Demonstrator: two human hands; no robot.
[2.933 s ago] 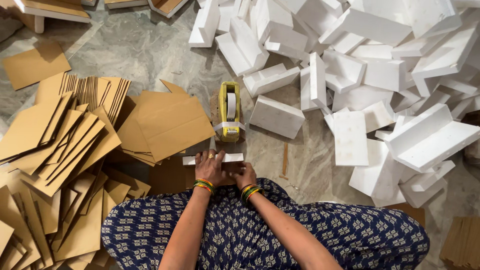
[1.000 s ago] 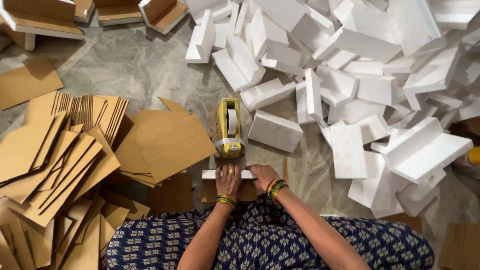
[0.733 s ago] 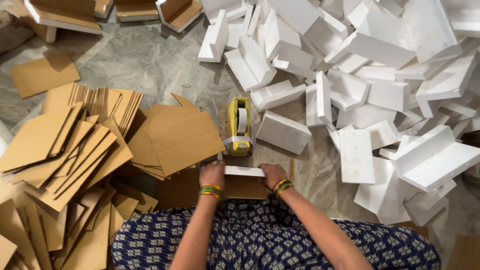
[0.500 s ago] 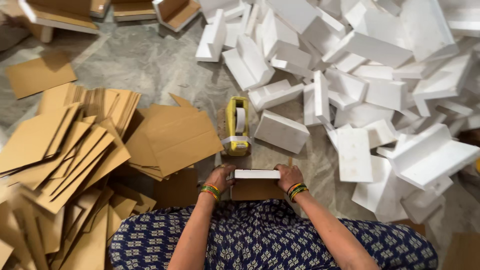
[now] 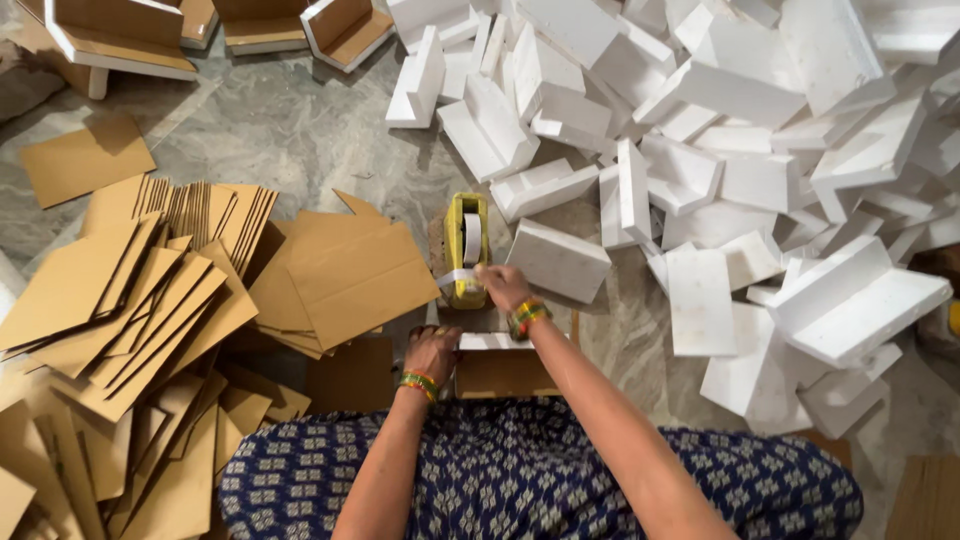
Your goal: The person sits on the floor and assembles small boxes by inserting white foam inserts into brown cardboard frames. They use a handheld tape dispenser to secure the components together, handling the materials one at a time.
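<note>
I sit on the floor with a small piece made of white foam and brown cardboard in front of my lap. My left hand rests on its left end and holds it in place. My right hand reaches forward to the yellow tape dispenser and pinches the free end of the tape at its near edge. The dispenser stands on the floor just beyond the piece, with its white tape roll showing on top. Coloured bangles sit on both wrists.
A loose heap of brown cardboard sheets covers the floor to my left. A large pile of white foam blocks fills the right and far side. Finished foam-and-cardboard corner pieces lie at the far left. Grey stone floor shows between.
My right hand left the piece and moved forward to the tape dispenser. My left hand stayed on the piece's left end. Before that, both hands had turned and shifted the piece.
</note>
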